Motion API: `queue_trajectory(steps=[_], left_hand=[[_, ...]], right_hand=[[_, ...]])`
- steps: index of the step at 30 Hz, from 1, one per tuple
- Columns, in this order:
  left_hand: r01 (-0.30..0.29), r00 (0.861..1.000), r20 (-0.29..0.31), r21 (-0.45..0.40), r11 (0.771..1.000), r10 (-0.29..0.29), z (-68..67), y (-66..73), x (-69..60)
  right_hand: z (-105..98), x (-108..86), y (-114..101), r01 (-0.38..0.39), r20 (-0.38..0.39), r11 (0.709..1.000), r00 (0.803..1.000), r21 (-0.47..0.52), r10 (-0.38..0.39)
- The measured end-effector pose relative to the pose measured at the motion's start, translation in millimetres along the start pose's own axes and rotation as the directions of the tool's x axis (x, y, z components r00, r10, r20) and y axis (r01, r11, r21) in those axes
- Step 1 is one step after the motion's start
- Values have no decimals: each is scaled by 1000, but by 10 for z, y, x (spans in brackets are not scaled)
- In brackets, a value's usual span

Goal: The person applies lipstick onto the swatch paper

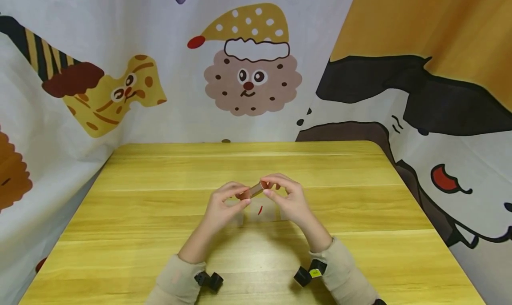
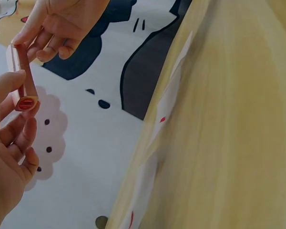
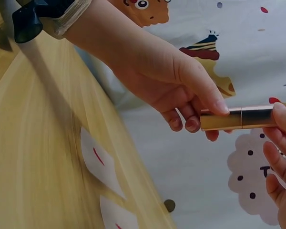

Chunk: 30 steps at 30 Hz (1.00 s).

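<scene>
Both hands hold a closed, rose-gold lipstick tube point(image 1: 254, 190) above the table, one at each end. My left hand point(image 1: 224, 207) pinches one end between thumb and fingers. At the other end, the thumb and fingers of my right hand point(image 1: 290, 198) grip the tube. A thin seam crosses the lipstick point(image 3: 232, 120) in the right wrist view, between the two hands. Seen from the left wrist, the end of the lipstick point(image 2: 21, 59) by the left hand bears a red label. Below the hands lies a white paper point(image 1: 269, 214) with a red stroke.
Another white paper point(image 1: 238, 219) lies left of the middle one, partly under the left hand. In the right wrist view, two papers, one nearer the top point(image 3: 93, 150), carry red strokes. The wooden table point(image 1: 140, 251) ends at a cartoon-printed curtain point(image 1: 160, 20).
</scene>
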<state>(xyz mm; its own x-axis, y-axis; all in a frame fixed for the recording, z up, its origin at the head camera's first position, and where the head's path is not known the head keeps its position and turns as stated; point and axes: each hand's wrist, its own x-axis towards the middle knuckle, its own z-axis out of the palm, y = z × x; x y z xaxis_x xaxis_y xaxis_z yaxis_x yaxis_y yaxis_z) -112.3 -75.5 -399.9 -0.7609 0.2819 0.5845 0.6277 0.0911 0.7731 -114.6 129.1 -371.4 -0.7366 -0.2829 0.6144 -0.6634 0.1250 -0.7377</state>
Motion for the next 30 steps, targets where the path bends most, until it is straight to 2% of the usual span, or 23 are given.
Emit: queue_trajectory(steps=[4, 10, 14, 17, 30], left_hand=[[2, 1000, -26, 48, 999, -1, -60, -5, 10], [38, 996, -89, 125, 991, -27, -142, 4, 25], [43, 994, -110, 153, 987, -26, -196, -25, 29], [48, 992, -119, 158, 986, -29, -249, -70, 24], [144, 978, -176, 162, 976, -115, -496, -187, -1]], right_hand=[[58, 63, -36, -3, 7, 1000, 1000, -17, 3], [153, 147, -69, -57, 17, 997, 998, -42, 58], [239, 174, 136, -63, 20, 996, 998, -57, 64], [310, 193, 300, -68, 28, 995, 997, -71, 70], [612, 407, 370, -49, 83, 990, 995, -131, 61]])
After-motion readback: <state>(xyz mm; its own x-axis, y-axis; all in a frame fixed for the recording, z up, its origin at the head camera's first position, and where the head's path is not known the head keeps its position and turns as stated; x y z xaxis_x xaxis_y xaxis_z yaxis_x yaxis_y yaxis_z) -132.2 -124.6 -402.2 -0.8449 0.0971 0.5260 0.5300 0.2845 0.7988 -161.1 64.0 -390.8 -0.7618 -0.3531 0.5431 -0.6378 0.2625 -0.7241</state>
